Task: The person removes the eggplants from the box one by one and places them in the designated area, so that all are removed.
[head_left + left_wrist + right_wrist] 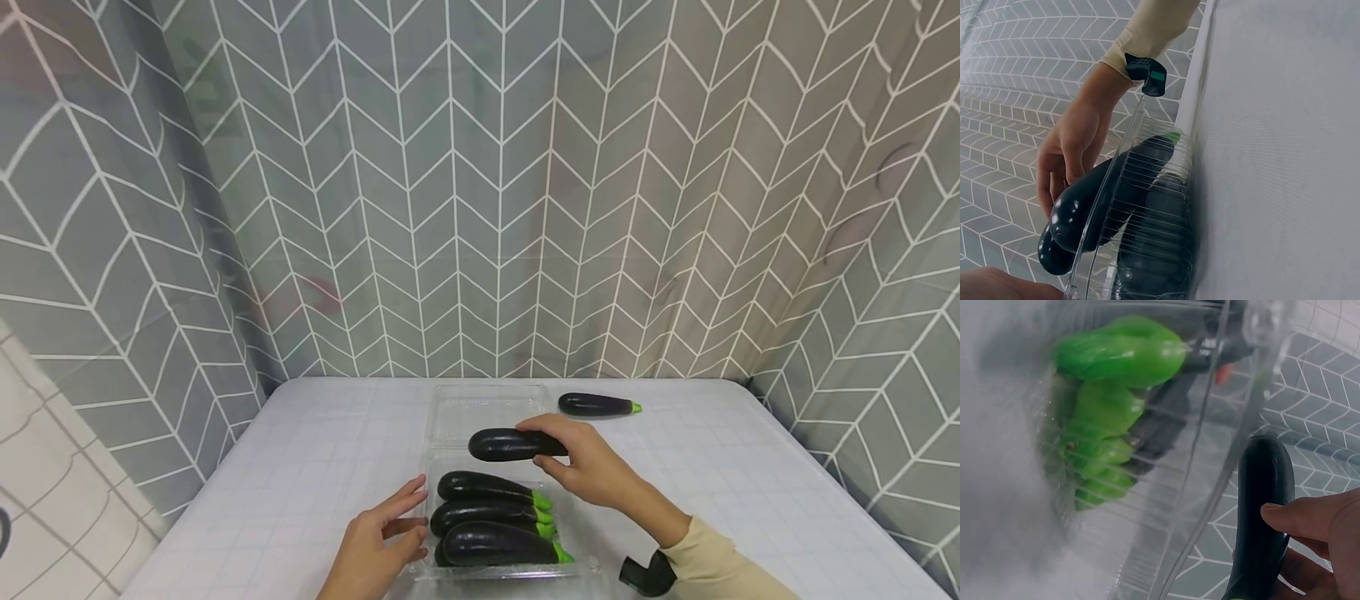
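My right hand [581,454] grips a dark eggplant [504,445] by its right part, holding it above the far side of a clear plastic container [495,572]. Inside the container lie several eggplants [483,512], their green stem ends toward the right. My left hand [382,537] is at the container's left side, fingers spread and straight near the rim. In the right wrist view the thumb and fingers pinch the held eggplant [1263,512]. The left wrist view shows the ribbed container wall [1154,206] with eggplants behind it; only part of the left hand [1007,286] shows there.
Another eggplant [596,405] lies on the white-covered table [300,467] at the back right. The container's clear lid [487,400] is folded open toward the back. A patterned grey curtain [495,208] surrounds the table's back and sides. A black device [648,575] sits at my right wrist.
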`<state>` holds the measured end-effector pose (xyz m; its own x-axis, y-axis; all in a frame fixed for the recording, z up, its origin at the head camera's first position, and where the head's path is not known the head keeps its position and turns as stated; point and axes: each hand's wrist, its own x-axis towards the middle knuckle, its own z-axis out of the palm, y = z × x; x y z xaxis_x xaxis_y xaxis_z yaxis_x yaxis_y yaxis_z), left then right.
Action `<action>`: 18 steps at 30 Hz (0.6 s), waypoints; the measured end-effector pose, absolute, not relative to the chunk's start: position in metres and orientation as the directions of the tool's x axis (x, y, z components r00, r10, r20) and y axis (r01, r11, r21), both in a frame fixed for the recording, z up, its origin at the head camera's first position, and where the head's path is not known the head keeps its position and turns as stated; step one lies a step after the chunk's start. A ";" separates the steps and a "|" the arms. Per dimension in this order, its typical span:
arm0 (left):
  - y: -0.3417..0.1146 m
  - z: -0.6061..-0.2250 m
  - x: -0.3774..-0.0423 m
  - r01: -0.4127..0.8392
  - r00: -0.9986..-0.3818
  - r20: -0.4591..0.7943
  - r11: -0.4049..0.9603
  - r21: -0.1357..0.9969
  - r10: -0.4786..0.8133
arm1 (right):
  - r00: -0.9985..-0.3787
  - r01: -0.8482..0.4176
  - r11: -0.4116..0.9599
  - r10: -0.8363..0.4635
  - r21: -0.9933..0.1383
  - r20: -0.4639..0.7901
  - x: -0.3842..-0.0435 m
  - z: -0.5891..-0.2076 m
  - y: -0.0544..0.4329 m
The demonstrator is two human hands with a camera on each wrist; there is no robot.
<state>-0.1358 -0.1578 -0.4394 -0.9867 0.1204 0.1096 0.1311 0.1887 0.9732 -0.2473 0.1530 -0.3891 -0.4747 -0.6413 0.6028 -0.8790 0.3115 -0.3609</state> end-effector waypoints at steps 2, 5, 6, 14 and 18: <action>-0.158 -0.440 -0.136 0.134 -0.986 0.112 0.186 0.973 0.123 | -0.481 -0.876 0.323 -0.637 -0.359 0.602 -0.248 -0.389 0.155; -0.158 -0.440 -0.136 0.135 -0.986 0.114 0.186 0.973 0.123 | -0.490 -0.871 0.336 -0.634 -0.358 0.598 -0.248 -0.388 0.158; -0.158 -0.440 -0.136 0.135 -0.986 0.113 0.186 0.973 0.122 | -0.495 -0.869 0.342 -0.632 -0.359 0.596 -0.248 -0.387 0.159; -0.157 -0.439 -0.135 0.129 -0.988 0.110 0.186 0.974 0.113 | -0.514 -0.857 0.381 -0.607 -0.346 0.606 -0.251 -0.384 0.168; -0.157 -0.439 -0.135 0.129 -0.988 0.110 0.186 0.974 0.110 | -0.518 -0.854 0.397 -0.599 -0.336 0.611 -0.253 -0.386 0.172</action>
